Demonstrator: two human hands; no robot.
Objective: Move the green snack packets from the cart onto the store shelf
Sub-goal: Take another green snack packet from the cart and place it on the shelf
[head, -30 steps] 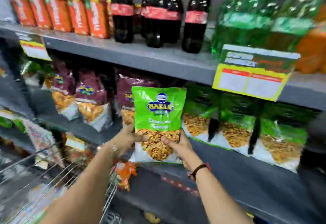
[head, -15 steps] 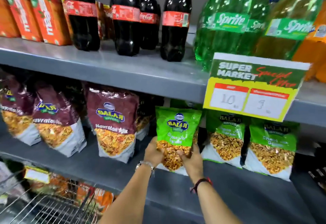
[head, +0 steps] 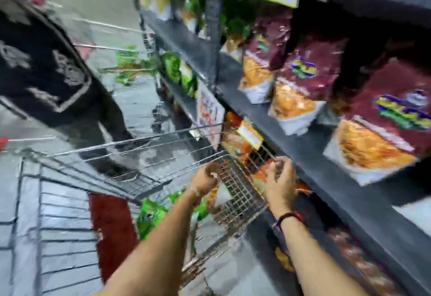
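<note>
The view is blurred and tilted down toward the wire cart [head: 235, 193]. Green snack packets [head: 151, 214] lie inside the cart, low in its basket. My left hand [head: 205, 179] hovers over the cart's near corner, fingers loosely curled, with nothing in it. Just right of the cart's edge, in front of the shelf front, my right hand [head: 279, 183] has its fingers spread and is empty. The grey store shelf [head: 310, 155] runs along the right.
Maroon snack packets [head: 377, 137] stand on the shelf at the right. Orange packets [head: 238, 141] and a yellow price tag [head: 249, 133] sit on the lower shelf behind the cart. A person in dark patterned clothing [head: 46, 62] stands at the left. A red mat [head: 112, 230] lies below the cart.
Both hands have let go of the green packet on the shelf and dropped down to the cart. The view has swung left and down, away from the green packets' row.
</note>
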